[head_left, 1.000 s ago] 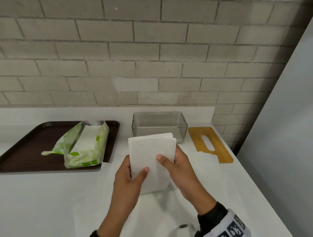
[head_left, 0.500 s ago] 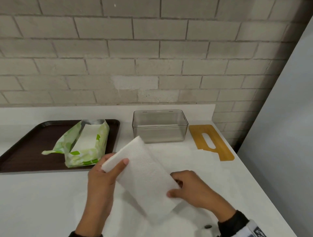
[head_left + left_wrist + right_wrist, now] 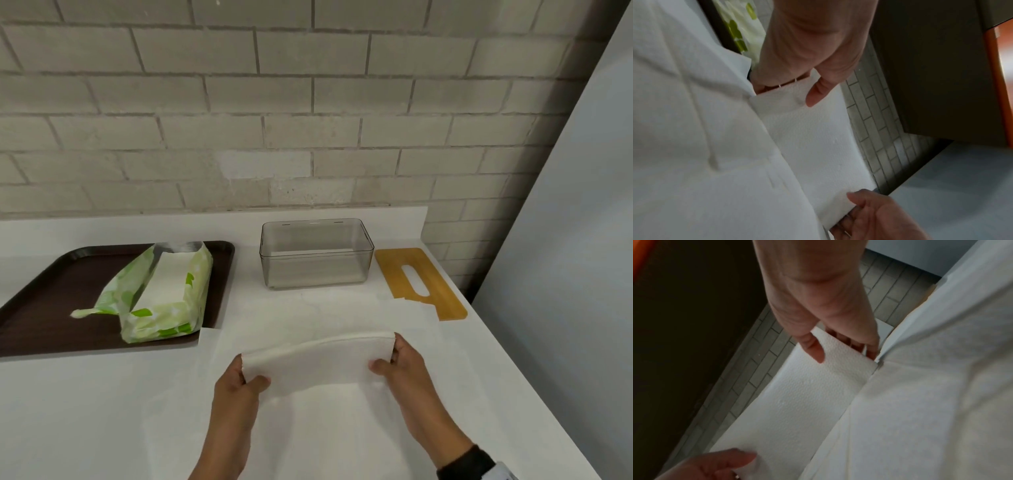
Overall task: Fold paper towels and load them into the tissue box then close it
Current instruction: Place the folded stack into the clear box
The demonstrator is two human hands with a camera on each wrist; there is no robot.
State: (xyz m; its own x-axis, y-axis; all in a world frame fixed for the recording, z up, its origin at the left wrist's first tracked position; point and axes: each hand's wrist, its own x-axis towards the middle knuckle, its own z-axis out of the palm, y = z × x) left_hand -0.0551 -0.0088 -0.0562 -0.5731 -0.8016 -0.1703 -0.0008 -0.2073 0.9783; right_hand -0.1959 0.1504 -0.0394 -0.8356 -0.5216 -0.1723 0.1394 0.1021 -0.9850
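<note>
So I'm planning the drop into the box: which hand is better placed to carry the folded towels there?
Right hand, probably: it pinches the folded paper towels' right end, on the side nearer the clear tissue box; the left hand sits farther away.

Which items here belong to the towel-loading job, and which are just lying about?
Job items:
- folded white paper towel stack, pinched by left hand and right hand
- clear plastic tissue box
- slotted wooden lid
- green-patterned towel pack

Lying about:
- dark brown tray
- flat white sheets

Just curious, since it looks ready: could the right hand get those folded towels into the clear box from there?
Probably yes: the clear box stands lidless beyond the folded towels, and nothing lies between it and the right hand.
</note>
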